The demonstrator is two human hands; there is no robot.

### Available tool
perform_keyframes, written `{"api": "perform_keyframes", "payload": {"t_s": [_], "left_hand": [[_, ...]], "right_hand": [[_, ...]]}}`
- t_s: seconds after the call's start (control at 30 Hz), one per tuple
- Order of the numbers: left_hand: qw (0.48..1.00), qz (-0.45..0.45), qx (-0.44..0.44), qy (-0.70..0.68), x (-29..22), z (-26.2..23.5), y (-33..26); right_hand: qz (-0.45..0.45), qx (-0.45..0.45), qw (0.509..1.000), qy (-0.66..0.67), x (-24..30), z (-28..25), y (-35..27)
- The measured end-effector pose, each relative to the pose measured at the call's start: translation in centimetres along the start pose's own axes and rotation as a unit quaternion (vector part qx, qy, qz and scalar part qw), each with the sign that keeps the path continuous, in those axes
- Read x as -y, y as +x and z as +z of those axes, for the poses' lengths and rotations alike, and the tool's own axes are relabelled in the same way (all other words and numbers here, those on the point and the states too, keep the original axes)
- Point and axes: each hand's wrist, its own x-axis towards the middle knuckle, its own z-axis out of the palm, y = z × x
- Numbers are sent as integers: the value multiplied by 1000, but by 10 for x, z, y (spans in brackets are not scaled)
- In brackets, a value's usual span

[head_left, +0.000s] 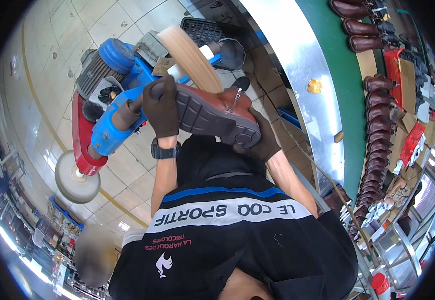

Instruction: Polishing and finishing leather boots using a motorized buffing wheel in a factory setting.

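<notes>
A reddish-brown ankle boot [216, 116] with a side zipper and a dark, ridged sole is held between my two gloved hands. The sole faces toward me. My left hand [160, 107], in a dark brown glove, is closed round the toe end. At the heel end, my right hand [265, 134], gloved alike, grips the boot, with some of its fingers hidden behind it. Just beyond the boot stands a pale tan buffing wheel [190, 57]. Its lower edge meets the boot's upper in the picture; whether they touch I cannot tell.
The blue buffing machine [108, 127] stands at left with a motor [116, 56] and a second, whitish wheel [77, 177]. On the right runs a metal-edged bench [297, 50] with a yellowish lump [315, 86]. Beyond it stand rows of brown boots [377, 112]. A black crate [202, 31] sits behind the wheel.
</notes>
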Motion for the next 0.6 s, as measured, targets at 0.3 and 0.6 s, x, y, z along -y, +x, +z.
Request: {"api": "perform_keyframes", "payload": {"t_s": [0.3, 0.6], "left_hand": [[959, 231, 81, 140, -59, 9, 6], [884, 407, 217, 74, -81, 57, 7]], "right_hand": [[-418, -29, 811, -408, -71, -25, 48], [-433, -15, 789, -435, -58, -28, 72]]}}
